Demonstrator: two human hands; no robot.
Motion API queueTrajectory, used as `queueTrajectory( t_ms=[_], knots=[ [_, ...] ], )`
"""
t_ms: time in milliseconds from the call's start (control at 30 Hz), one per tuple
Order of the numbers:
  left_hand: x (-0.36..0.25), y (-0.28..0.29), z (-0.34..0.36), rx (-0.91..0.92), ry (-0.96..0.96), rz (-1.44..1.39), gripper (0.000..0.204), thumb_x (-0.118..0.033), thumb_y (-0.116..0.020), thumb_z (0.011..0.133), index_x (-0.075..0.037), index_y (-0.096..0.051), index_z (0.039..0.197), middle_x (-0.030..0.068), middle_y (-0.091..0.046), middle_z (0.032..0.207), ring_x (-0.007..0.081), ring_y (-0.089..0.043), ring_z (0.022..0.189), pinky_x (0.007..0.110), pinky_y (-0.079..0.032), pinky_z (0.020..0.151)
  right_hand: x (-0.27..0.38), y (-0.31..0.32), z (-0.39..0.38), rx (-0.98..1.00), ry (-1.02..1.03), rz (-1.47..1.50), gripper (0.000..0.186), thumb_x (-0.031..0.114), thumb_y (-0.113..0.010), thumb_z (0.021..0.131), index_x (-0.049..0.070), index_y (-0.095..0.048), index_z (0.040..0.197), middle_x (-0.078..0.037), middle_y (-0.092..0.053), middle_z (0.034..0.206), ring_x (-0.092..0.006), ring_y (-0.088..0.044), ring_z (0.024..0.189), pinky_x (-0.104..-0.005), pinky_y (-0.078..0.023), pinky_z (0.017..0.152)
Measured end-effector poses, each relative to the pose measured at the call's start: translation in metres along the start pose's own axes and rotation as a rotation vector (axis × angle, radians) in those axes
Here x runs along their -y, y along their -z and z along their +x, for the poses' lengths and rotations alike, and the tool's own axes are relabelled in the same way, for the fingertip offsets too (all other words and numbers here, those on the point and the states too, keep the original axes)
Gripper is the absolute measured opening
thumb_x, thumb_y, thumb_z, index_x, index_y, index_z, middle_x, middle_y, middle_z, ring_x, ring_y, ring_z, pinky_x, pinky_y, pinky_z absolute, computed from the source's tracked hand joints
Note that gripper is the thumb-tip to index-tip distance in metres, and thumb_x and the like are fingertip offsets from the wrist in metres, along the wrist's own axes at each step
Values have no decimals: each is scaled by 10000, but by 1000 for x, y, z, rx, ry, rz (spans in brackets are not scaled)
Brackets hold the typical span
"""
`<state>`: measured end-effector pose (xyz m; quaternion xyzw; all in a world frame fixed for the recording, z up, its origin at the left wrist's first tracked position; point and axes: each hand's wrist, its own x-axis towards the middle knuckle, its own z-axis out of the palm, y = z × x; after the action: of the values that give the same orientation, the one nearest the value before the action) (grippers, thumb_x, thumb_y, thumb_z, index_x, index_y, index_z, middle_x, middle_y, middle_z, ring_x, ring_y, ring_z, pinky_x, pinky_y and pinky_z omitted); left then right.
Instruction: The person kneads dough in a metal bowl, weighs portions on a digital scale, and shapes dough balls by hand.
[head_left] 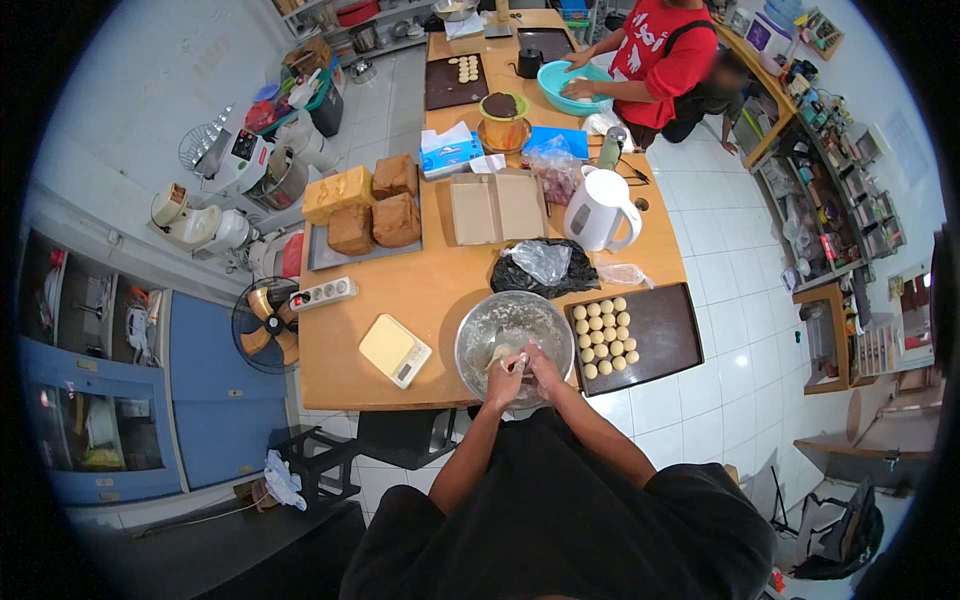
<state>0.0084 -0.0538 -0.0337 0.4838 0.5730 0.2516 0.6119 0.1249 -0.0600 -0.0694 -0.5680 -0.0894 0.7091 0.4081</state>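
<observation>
My left hand [505, 380] and my right hand [543, 370] meet over a metal mixing bowl [476, 332] at the table's near edge. The fingers of both are curled in on pale dough [500, 354]; part of it is hidden by the fingers. Flour or dough residue coats the bowl's inside. Just right of the bowl, rows of round dough balls [605, 333] sit on the left part of a dark baking tray [668, 330]. On the left lies a kitchen scale [392, 350] with nothing on its plate.
Behind the bowl are a black plastic bag [530, 270], a white electric kettle [597, 208] and an open cardboard box [495, 210]. Loaves [350, 230] fill a tray at left, near a power strip [325, 292]. Across the table, a person in red works in a turquoise basin [560, 75].
</observation>
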Motion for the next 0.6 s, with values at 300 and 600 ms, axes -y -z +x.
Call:
queueTrajectory(
  t_ms=[300, 600],
  knots=[
    [19, -2, 4, -477, -438, 822, 474, -262, -634, 870, -46, -546, 1283, 218, -582, 1174, 398, -557, 1081, 477, -344, 1021, -15, 0, 18, -69, 68, -41, 366, 373, -500, 981, 35, -630, 1038, -56, -653, 864, -154, -611, 770, -290, -487, 671],
    [16, -2, 3, 33, 274, -807, 398, -230, -572, 957, -48, -491, 1302, 71, -587, 1081, 166, -584, 947, 283, -488, 791, -12, -15, 7, -100, 324, -478, 465, 422, -421, 991, 32, -627, 1134, -95, -650, 925, -181, -617, 821, -320, -494, 757]
  ],
)
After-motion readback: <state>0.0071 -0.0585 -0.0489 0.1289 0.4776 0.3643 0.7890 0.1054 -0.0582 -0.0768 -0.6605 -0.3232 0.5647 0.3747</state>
